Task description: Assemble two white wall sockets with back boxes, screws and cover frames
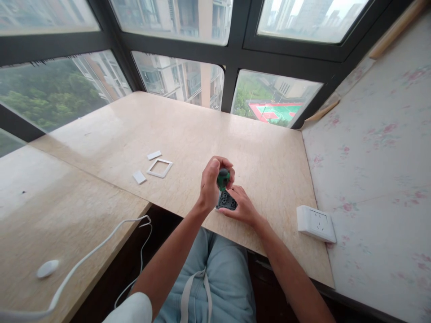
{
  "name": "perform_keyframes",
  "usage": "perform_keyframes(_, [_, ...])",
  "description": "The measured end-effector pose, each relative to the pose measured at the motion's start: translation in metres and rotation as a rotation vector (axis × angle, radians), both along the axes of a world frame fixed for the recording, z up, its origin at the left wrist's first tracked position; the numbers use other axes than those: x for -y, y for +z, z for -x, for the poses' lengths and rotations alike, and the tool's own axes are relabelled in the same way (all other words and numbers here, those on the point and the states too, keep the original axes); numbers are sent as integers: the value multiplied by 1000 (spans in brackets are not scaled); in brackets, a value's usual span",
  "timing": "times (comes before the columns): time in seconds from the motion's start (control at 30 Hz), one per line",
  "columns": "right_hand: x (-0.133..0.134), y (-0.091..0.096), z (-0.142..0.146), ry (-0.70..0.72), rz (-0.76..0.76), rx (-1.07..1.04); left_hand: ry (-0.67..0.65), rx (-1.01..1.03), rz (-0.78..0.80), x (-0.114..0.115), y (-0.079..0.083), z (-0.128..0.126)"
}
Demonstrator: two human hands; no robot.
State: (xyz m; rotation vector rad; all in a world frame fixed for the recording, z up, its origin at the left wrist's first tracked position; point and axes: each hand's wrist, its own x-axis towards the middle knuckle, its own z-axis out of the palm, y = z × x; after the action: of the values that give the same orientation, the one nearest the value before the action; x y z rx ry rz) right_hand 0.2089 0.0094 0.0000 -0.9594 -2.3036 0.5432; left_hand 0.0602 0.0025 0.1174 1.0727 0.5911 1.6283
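My left hand (214,176) is wrapped round the green-and-black handle of a screwdriver (223,177), which points down. Under it, near the front edge of the counter, lies a dark grey wall switch module (227,200). My right hand (243,207) grips this module from the right, thumb along the near side and fingers over the far side. The screwdriver's tip is hidden behind its handle and my hand. Left of my hands lie a white square frame (160,168) and two small white rectangular plates, one behind the frame (154,155) and one beside it (139,177).
A white socket box (316,223) sits at the right against the flowered wall (377,179). On the left counter (84,197) lie a white cable (90,253), which hangs over the edge, and a round white disc (47,268). Windows border the far side.
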Motion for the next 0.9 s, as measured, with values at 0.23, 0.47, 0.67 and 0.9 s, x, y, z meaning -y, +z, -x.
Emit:
perform_keyframes(0.23, [0,3,1,12,12,1,-26,-47,13,-7,-11,2])
perform_keyframes(0.47, [1,4,-1,5,17,3,61,-24,36,-8,-16,8])
perform_keyframes(0.67, [1,3,-1,10,12,-8,-43,5,29,-10,-15,11])
perform_keyframes(0.9, [0,4,-2,20,20,-9,38,-67,1,-10,-22,0])
